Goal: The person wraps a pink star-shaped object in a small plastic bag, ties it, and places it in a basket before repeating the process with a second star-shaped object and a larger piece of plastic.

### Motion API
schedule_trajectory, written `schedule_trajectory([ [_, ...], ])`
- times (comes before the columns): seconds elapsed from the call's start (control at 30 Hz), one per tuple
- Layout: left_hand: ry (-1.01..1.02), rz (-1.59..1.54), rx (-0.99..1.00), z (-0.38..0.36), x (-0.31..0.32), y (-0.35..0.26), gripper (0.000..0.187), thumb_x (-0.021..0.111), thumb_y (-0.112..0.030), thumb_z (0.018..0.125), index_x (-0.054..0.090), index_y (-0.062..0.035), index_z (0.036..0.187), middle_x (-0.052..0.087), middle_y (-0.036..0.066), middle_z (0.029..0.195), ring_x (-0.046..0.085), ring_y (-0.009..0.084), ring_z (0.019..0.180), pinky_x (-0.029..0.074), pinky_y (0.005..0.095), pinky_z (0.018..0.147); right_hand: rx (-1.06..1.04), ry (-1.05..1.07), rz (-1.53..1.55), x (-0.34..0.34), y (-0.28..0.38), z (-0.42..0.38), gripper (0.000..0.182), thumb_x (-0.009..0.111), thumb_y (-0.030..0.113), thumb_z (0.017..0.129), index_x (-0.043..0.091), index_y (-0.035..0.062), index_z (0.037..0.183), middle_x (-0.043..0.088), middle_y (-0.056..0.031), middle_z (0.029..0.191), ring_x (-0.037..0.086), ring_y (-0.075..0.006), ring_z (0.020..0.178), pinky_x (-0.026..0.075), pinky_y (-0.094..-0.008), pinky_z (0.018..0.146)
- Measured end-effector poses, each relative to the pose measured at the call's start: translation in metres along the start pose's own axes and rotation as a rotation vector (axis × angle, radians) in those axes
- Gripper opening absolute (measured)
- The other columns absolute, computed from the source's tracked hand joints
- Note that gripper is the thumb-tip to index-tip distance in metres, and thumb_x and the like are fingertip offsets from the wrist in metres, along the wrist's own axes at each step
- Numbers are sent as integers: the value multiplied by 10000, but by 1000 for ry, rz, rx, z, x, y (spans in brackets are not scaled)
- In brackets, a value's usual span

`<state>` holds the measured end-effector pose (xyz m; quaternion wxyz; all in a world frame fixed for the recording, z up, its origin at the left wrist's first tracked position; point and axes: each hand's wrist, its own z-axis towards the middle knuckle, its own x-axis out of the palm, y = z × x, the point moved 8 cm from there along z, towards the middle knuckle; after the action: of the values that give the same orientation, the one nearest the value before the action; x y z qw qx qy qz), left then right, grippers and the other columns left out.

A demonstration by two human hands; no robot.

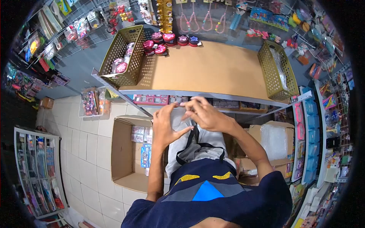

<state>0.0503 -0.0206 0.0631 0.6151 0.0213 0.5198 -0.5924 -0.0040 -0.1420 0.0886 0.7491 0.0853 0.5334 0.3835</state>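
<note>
In front of the shelf edge and over my lap, my left hand (164, 125) has its fingers curved and its thumb stretched away from them. Close on its right, my right hand (202, 114) is bent at the fingers, which are apart and slightly blurred at the tips. Nothing can be clearly made out in either hand. Beneath them lie the light grey trousers (215, 140) and a grey and black strapped item (190, 151). Beyond the hands, the brown shelf board (205, 70) carries pink, red and purple flower-topped items (169, 38) near its back left.
Green perforated baskets (131, 68) (272, 76) stand at both shelf ends. An open cardboard box (123, 152) with packaged goods sits on the floor at left, another box (258, 163) with clear plastic at right. Hanging goods line the walls; a display rack (40, 171) stands far left.
</note>
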Motion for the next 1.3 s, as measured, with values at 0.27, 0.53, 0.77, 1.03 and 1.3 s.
schedule_trajectory([
  [0.27,-138,-280,-285,-44,21,76,448,708,-129,826,509,-9,1209,650,207,1028,643,380,930,492,435,850,152,19,272,-30,-42,85,217,601,227,962,605,18,1023,652,-126,931,644,-237,925,488,-372,846],
  [0.53,-221,-355,-418,-88,12,90,609,658,-116,725,432,-10,1281,574,225,1135,585,377,1063,458,425,938,140,-209,-274,-9,-159,251,546,727,297,811,502,58,1248,547,-156,1231,575,-372,1125,439,-535,939],
  [0.77,-233,-352,-357,-100,-14,80,749,776,-307,737,414,20,1305,526,197,1185,522,320,1122,401,418,993,285,-59,-486,20,-187,273,563,738,154,748,485,80,1245,549,-209,1208,611,-405,1045,488,-548,825],
  [1.03,-328,-709,-402,-94,-3,93,695,500,-594,907,469,5,1259,524,147,1154,512,255,1100,399,378,972,148,-89,-466,4,-180,260,621,697,144,778,446,152,1346,585,-230,1134,608,-402,1050,503,-518,846],
  [1.3,-380,-799,-557,-74,4,84,167,649,-60,935,597,2,1082,609,6,954,556,81,905,444,235,820,592,-285,1373,-13,-195,151,226,619,286,960,643,135,1126,663,30,987,588,-70,820,467,-248,681],
])
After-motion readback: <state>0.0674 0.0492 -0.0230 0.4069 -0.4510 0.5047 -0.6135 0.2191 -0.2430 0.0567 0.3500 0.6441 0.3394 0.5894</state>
